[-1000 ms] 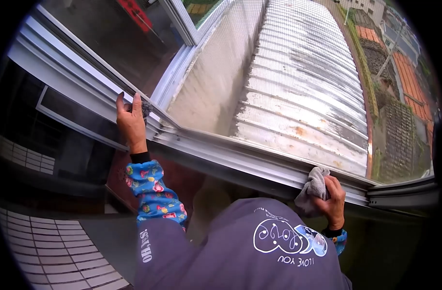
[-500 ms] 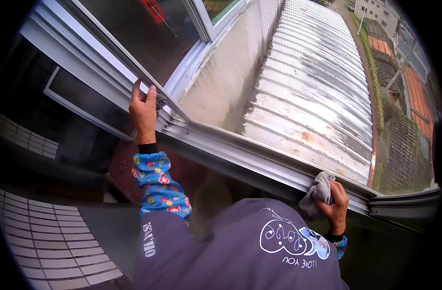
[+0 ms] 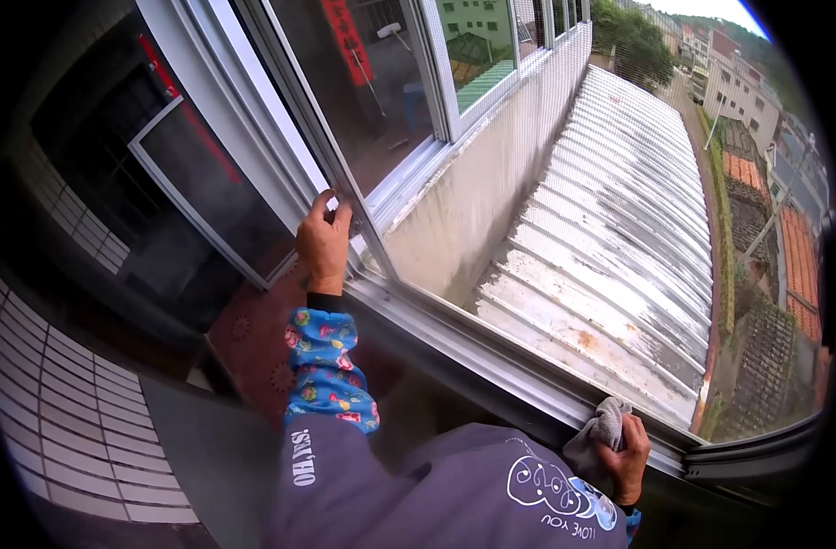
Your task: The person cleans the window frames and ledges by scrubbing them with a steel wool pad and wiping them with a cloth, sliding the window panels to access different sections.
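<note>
My left hand [image 3: 324, 252] is closed around the upright edge of the sliding window frame [image 3: 334, 151], with thumb and forefinger curled at its side. What lies behind those fingers is mostly hidden. A crumpled grey cloth [image 3: 597, 436] is bunched in my right hand [image 3: 628, 462], which rests on the lower window track [image 3: 500, 361] near its right end. The cloth touches the inner edge of the sill. Floral blue sleeves cover both forearms.
Outside, a corrugated metal roof [image 3: 610, 238] runs beside a concrete wall [image 3: 491, 174]. White tiles [image 3: 70, 412] line the lower left. A framed dark panel [image 3: 207, 183] stands left of the window, above a reddish patterned surface [image 3: 253, 339].
The view has tilted up, showing more houses and sky. My left hand stays on the frame edge; the dark fuzzy piece seen beside its thumb is now mostly hidden. My right hand keeps the cloth.
</note>
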### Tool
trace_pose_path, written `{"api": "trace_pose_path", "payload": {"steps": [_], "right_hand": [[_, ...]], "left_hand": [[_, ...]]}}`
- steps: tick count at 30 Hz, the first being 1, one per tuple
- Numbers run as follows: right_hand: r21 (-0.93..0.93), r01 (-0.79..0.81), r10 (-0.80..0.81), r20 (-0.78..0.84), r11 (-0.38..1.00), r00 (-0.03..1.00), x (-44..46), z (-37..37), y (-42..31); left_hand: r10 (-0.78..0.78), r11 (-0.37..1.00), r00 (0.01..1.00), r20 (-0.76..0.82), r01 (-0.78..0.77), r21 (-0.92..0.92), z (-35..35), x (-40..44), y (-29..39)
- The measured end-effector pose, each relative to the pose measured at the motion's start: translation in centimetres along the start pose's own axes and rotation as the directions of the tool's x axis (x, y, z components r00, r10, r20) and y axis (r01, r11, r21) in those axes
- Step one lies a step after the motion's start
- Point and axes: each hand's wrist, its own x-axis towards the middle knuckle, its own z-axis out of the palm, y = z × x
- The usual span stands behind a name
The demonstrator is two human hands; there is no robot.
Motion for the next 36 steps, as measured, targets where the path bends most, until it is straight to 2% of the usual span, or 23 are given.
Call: {"api": "trace_pose_path", "payload": {"steps": [3, 4, 6, 9, 16, 18, 22, 24, 26, 30, 32, 33, 34, 36], "right_hand": [[0.012, -0.036, 0.036, 0.013, 0.999, 0.999, 0.0, -0.2, -0.6], [0.002, 0.019, -0.019, -0.008, 1.000, 1.000, 0.0, 0.0, 0.2], [-0.013, 0.008, -0.007, 0.053, 1.000, 0.999, -0.2, -0.2, 0.9], [-0.053, 0.134, -0.132, 0.040, 0.990, 0.991, -0.6, -0.8, 0.7], [-0.043, 0.175, -0.175, -0.004, 0.984, 0.985, -1.5, 0.6, 4.5], [-0.053, 0.160, -0.161, -0.021, 0.986, 0.987, -1.3, 0.6, 3.9], [-0.031, 0.102, -0.103, -0.015, 0.994, 0.995, -1.6, -0.1, 2.4], [0.094, 0.078, -0.074, -0.051, 0.993, 0.996, -1.6, -0.1, 1.8], [0.045, 0.119, -0.115, -0.081, 0.992, 0.990, -1.7, 0.2, 2.3], [0.010, 0.165, -0.162, -0.114, 0.986, 0.980, -1.7, 0.7, 2.9], [0.017, 0.147, -0.144, -0.117, 0.989, 0.983, -1.8, -0.4, 1.1], [-0.033, 0.123, -0.124, -0.039, 0.992, 0.991, -1.7, 0.0, 2.6], [0.010, 0.124, -0.122, -0.095, 0.992, 0.988, -1.8, 0.3, 2.3], [0.085, 0.123, -0.117, -0.080, 0.989, 0.990, -1.9, -0.3, 1.8]], "left_hand": [[-0.018, 1.000, 0.999, -0.043, 0.018, 0.013, -0.3, -0.1, 0.6], [-0.023, 0.996, 0.999, -0.042, 0.027, 0.083, -0.6, -0.2, 1.3], [0.033, 0.999, 0.996, -0.083, -0.032, 0.018, -0.5, -0.3, 1.6], [0.048, 0.998, 0.986, -0.162, -0.042, 0.042, 0.5, -0.5, 0.9], [0.077, 0.980, 0.974, -0.212, -0.035, 0.198, 1.3, 0.3, 0.0], [0.107, 0.988, 0.964, -0.243, -0.076, 0.133, 1.7, 0.6, -0.6], [0.099, 0.979, 0.964, -0.247, -0.050, 0.196, 1.5, 0.8, -0.3], [0.064, 0.977, 0.973, -0.222, -0.016, 0.210, 1.5, 1.0, -0.2], [0.060, 0.971, 0.974, -0.217, -0.007, 0.238, 1.7, 1.5, -0.7], [0.009, 0.974, 0.982, -0.187, 0.034, 0.225, 1.6, 2.3, -1.0], [0.029, 0.989, 0.986, -0.163, -0.004, 0.151, 1.6, 2.5, -1.7], [0.026, 0.991, 0.988, -0.154, -0.005, 0.137, 1.6, 2.5, -2.1], [0.021, 0.992, 0.989, -0.146, -0.003, 0.123, 1.3, 2.5, -2.1], [-0.030, 0.992, 0.996, -0.087, 0.040, 0.122, 0.5, 2.0, -2.0]]}}
